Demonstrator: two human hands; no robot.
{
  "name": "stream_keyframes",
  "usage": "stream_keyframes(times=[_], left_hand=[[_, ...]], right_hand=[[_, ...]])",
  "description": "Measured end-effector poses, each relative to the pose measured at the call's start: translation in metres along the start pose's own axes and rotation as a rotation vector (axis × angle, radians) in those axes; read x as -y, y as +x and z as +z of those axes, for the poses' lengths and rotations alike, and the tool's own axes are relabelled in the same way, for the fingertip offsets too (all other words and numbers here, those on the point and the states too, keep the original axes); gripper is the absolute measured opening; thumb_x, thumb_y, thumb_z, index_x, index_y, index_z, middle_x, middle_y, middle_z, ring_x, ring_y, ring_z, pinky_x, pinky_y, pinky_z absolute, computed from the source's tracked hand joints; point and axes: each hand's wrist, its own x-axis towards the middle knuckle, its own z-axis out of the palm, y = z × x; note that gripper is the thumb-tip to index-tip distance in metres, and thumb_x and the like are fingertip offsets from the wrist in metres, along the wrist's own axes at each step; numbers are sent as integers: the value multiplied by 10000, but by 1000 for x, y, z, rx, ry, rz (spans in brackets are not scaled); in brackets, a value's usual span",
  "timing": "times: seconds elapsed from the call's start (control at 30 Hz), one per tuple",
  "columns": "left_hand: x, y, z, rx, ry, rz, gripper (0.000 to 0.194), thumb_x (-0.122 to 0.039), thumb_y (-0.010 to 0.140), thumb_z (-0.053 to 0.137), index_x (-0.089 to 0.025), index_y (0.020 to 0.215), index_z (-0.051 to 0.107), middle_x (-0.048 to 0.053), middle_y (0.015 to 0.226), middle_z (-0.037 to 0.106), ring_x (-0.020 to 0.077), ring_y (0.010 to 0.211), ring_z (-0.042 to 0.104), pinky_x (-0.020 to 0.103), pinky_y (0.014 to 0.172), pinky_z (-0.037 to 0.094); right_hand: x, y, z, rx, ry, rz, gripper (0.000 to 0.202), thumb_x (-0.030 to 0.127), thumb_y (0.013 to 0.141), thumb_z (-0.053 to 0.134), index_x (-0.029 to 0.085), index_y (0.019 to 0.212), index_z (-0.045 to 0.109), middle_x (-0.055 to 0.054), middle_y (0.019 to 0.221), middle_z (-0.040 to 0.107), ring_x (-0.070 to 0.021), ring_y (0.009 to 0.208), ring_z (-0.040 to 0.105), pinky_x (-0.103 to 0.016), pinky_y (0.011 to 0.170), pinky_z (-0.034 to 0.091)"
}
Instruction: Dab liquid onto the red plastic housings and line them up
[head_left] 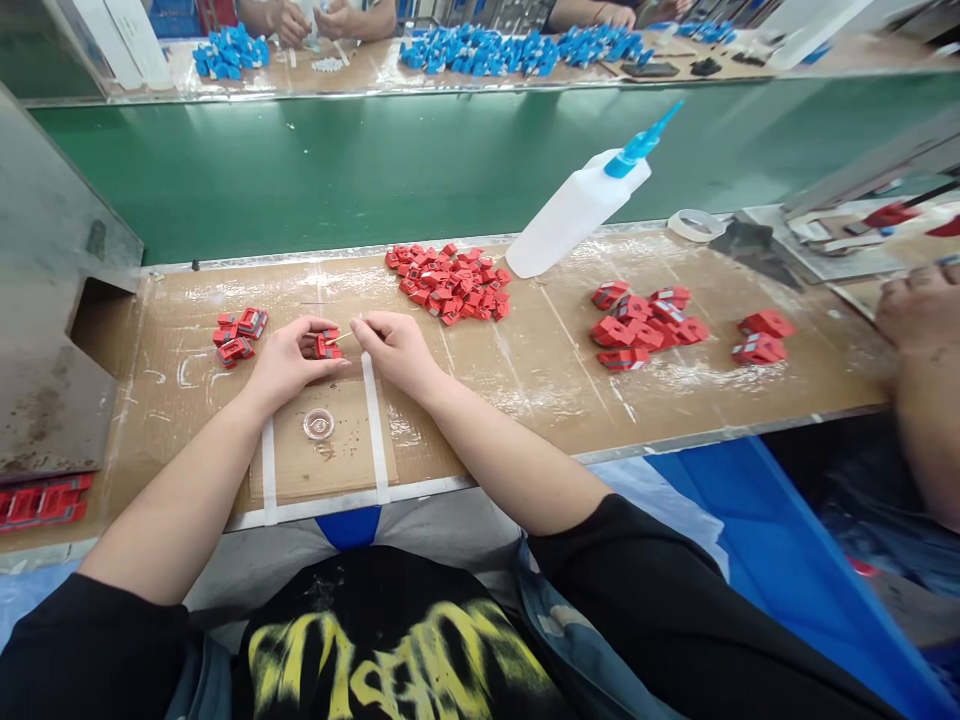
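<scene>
My left hand point(289, 362) grips a small red plastic part point(325, 345) between thumb and fingers, above the cardboard-covered bench. My right hand point(394, 345) pinches a thin, light-coloured stick point(343, 338), its tip at the red part. Just below the hands sits a small clear round dish point(319, 424) on a taped cardboard sheet point(322, 470). A few red parts point(238, 335) lie left of my left hand. Beyond my right hand is a heap of small red parts point(454, 283).
A white squeeze bottle point(574, 215) with a blue nozzle stands behind the heap. Larger red pieces point(645, 325) lie to the right, near a tape roll point(696, 226). A metal box point(56, 300) bounds the left. Co-workers' hands point(289, 20) and blue parts point(480, 50) are across the green divider.
</scene>
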Motion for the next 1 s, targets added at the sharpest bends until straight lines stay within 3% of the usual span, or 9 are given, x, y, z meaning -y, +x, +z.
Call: stream_keyframes(times=[0.27, 0.37, 0.43, 0.57, 0.67, 0.8, 0.9, 1.0], left_hand=[[-1, 0, -3, -55, 6, 32, 635, -440, 656, 962, -195, 1180, 699, 65, 1066, 780, 237, 926, 760, 412, 902, 633], [1, 3, -6, -130, -40, 64, 648, -432, 660, 960, -190, 1197, 690, 79, 1102, 774, 245, 948, 762, 413, 908, 629], [3, 4, -8, -153, -54, 75, 650, -428, 656, 961, -189, 1196, 690, 87, 1143, 767, 245, 947, 762, 410, 901, 628], [5, 6, -10, -161, -47, 63, 643, -438, 662, 959, -191, 1194, 696, 84, 1096, 770, 256, 934, 764, 405, 878, 620], [6, 5, -11, -169, -30, 56, 626, -452, 679, 948, -201, 1196, 699, 76, 1060, 774, 261, 930, 763, 404, 871, 610], [4, 1, -12, -157, -29, 55, 606, -459, 720, 921, -213, 1228, 699, 49, 954, 772, 239, 868, 753, 390, 851, 604], [4, -2, -13, -130, -44, 72, 614, -473, 734, 906, -215, 1249, 695, 45, 941, 763, 225, 850, 745, 375, 831, 606], [7, -4, -13, -101, -45, 99, 608, -483, 736, 899, -230, 1252, 700, 51, 1000, 761, 218, 853, 745, 364, 822, 608]], right_hand=[[12, -5, -10, -19, 46, -110, 479, 388, 1025, 486, 227, 637, 258, 58, 610, 254, -100, 576, 279, -292, 599, 230], [23, -16, -10, 317, 59, -290, 505, 392, 1047, 489, 213, 614, 303, 57, 589, 301, -97, 554, 304, -285, 601, 255], [31, -24, -5, 534, -49, -376, 530, 411, 1070, 482, 196, 597, 376, 44, 578, 392, -101, 561, 351, -288, 614, 260], [45, -28, -1, 625, -401, -328, 611, 611, 1068, 475, 181, 647, 580, -19, 659, 613, -134, 630, 494, -303, 618, 226], [43, -4, -16, 475, -591, -168, 603, 634, 1085, 411, 184, 814, 706, -53, 820, 710, -162, 734, 584, -294, 637, 265], [13, 62, -49, 154, -878, 77, 436, 473, 1104, 444, 185, 1035, 765, -116, 1132, 717, -228, 980, 647, -305, 761, 403], [-14, 107, -63, 244, -1036, 196, 340, 401, 1057, 541, 167, 1195, 745, -170, 1353, 632, -287, 1167, 626, -337, 880, 471], [-27, 127, -63, 408, -1095, 266, 340, 379, 1054, 535, 166, 1245, 719, -170, 1356, 640, -283, 1185, 638, -334, 921, 502]])
